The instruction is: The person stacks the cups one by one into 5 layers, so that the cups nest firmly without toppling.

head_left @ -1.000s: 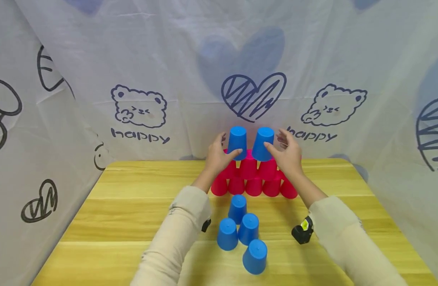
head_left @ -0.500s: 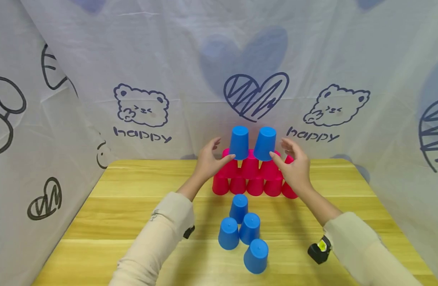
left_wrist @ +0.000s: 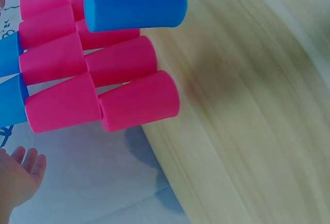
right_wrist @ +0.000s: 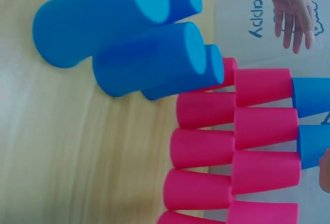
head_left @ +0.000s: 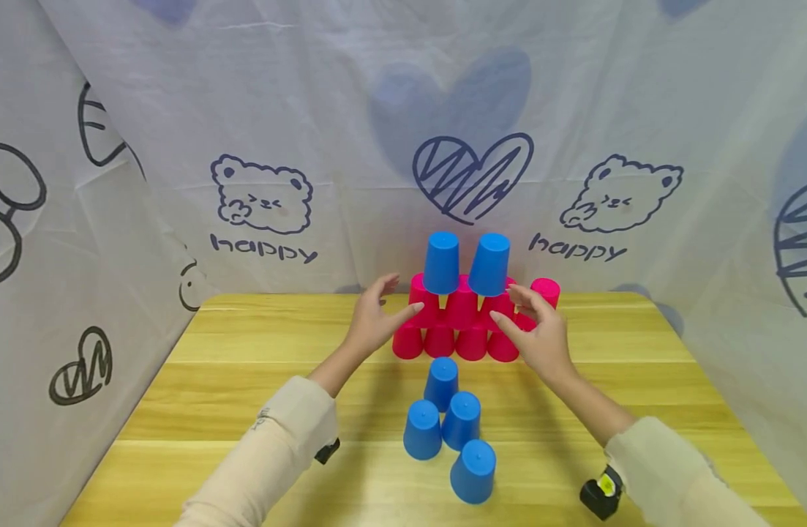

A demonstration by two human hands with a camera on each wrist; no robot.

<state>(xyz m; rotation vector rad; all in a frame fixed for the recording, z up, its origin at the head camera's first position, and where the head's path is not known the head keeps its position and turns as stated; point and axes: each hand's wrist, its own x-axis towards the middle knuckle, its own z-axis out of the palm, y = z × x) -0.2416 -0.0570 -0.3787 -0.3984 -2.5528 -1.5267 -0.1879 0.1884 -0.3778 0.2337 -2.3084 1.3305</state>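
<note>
My left hand [head_left: 380, 318] hovers in the head view just left of the stacked cups, its thumb and fingers spread, holding nothing. On the other side, my right hand [head_left: 541, 340] is also spread and empty, overlapping the right end of the stack. Pink cups stand upside down in two tiers, the upper cups [head_left: 462, 307] resting on the lower cups [head_left: 472, 344]. A left blue cup [head_left: 441, 263] and a right blue cup [head_left: 490, 265] sit inverted on the upper tier, a gap between them. The left wrist view shows my left hand [left_wrist: 23, 177] apart from the cups.
Several inverted blue cups stand in front of the stack on the wooden table [head_left: 245, 395], the nearest blue cup [head_left: 473, 472] toward the front. Behind the table hangs a white curtain [head_left: 363, 219] printed with hearts and bears.
Both hands have come away from the two blue cups, which stay on the pink tier. The hands have moved lower and outward, and the left is farther left of the stack.
</note>
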